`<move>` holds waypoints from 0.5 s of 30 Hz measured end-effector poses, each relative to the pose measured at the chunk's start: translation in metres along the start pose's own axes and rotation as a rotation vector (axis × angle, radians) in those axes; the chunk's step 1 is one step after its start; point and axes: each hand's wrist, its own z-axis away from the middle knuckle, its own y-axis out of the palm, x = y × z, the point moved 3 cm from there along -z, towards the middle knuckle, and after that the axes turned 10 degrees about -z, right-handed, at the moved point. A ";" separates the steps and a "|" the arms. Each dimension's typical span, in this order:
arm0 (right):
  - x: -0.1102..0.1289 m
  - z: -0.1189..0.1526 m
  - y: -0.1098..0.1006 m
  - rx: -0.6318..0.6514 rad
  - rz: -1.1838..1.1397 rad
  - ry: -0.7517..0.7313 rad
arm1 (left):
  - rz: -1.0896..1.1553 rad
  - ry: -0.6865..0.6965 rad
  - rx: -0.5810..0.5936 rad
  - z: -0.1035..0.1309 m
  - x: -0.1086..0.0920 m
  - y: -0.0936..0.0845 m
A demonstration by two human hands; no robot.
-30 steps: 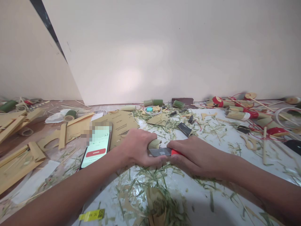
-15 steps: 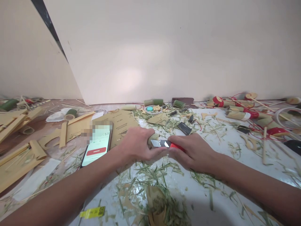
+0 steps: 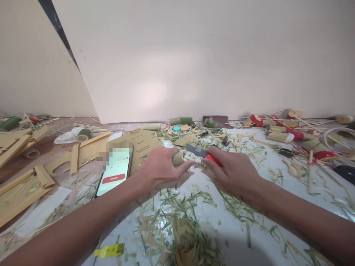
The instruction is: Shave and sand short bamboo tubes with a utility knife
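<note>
My left hand [image 3: 162, 162] is wrapped round a short bamboo tube [image 3: 179, 159], whose pale green end sticks out between thumb and forefinger. To its right, my right hand [image 3: 231, 168] grips the red handle of a utility knife [image 3: 197, 150]. The blade points left, just above and apart from the tube. Green and pale bamboo shavings [image 3: 180, 203] lie scattered on the white surface beneath both hands.
A phone [image 3: 115, 171] with a lit screen lies left of my left hand, beside brown sandpaper [image 3: 146, 142]. Bamboo tubes [image 3: 181, 120] stand near the white board [image 3: 177, 66]. Red-wrapped bamboo pieces [image 3: 299, 135] and string crowd the right; cardboard pieces [image 3: 24, 188] lie left.
The knife has lifted off the bamboo tube and moved up and slightly right, its blade now angled upward. More of the tube's end shows in my left hand.
</note>
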 end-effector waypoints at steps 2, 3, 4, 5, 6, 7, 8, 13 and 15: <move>-0.003 -0.001 -0.001 0.011 -0.034 -0.006 | -0.008 0.008 0.000 0.000 0.000 0.000; -0.004 -0.002 0.000 0.039 -0.068 -0.032 | -0.006 0.018 0.000 0.001 0.001 0.000; -0.003 -0.002 0.001 0.082 -0.109 -0.072 | -0.001 0.030 -0.003 0.001 0.001 0.000; -0.002 -0.001 0.002 0.135 -0.148 -0.121 | 0.005 0.045 -0.005 0.001 0.001 0.001; -0.001 -0.001 0.003 0.190 -0.180 -0.173 | 0.012 0.064 -0.001 0.001 0.002 0.001; 0.001 -0.001 0.003 0.241 -0.202 -0.220 | 0.019 0.087 0.008 0.001 0.002 0.002; 0.002 0.000 0.003 0.281 -0.214 -0.256 | 0.026 0.109 0.018 0.001 0.002 0.003; 0.008 0.000 -0.004 0.370 -0.205 -0.320 | 0.036 0.188 0.045 0.003 0.000 0.004; 0.011 0.001 -0.006 0.387 -0.196 -0.339 | 0.040 0.212 0.052 0.004 -0.002 0.004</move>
